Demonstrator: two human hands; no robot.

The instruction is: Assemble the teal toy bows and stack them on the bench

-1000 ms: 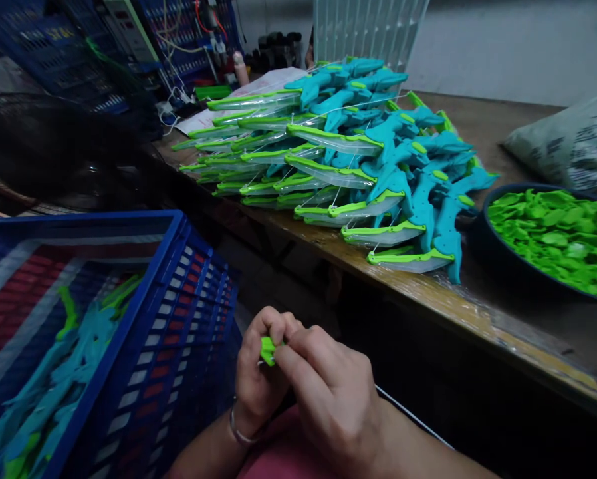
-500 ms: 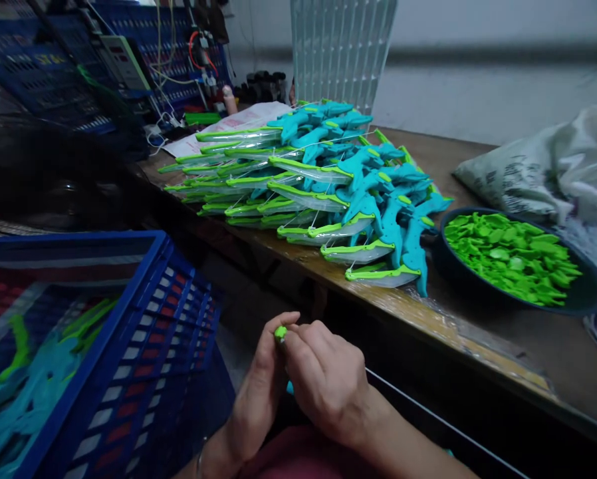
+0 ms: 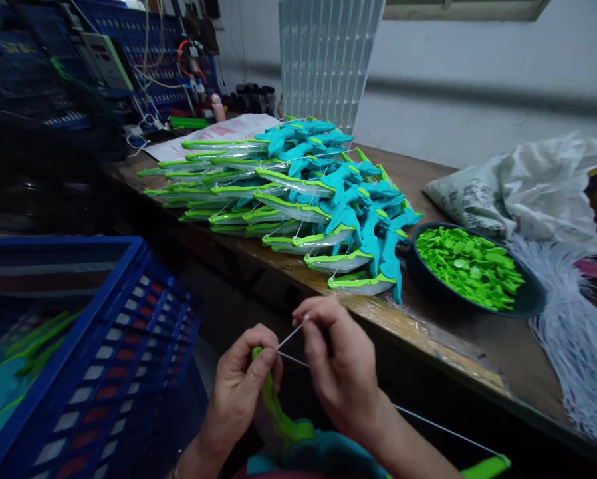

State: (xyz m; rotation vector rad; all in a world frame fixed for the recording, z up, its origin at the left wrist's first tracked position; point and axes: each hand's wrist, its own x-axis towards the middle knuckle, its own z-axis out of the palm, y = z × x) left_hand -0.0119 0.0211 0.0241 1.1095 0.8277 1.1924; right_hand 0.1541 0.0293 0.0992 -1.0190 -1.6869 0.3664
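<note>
My left hand [image 3: 241, 382] is closed around the tip of a toy bow [image 3: 281, 419] with a bright green limb and a turquoise middle lying over my lap. My right hand [image 3: 346, 369] pinches the end of a white string [image 3: 291, 337] and holds it taut, up and right of the bow tip. From that tip another stretch of string runs behind my right hand to the other green tip [image 3: 488, 468] at the lower right. On the table, a pile of similar turquoise and green bows [image 3: 308, 193] lies overlapped, their green limbs pointing left.
A dark bowl [image 3: 535, 303] of small green plastic pieces [image 3: 468, 266] stands at the table's right. Beside it hang bundled white strings [image 3: 562, 352], near a white sack [image 3: 538, 193]. At left is a blue crate [image 3: 123, 346] with more bow parts. The table edge [image 3: 428, 339] runs ahead of my hands.
My hands have moved apart. The right hand has drawn the string end away from the bow tip, and the bow's green limb now shows below my left hand. The view has shifted right.
</note>
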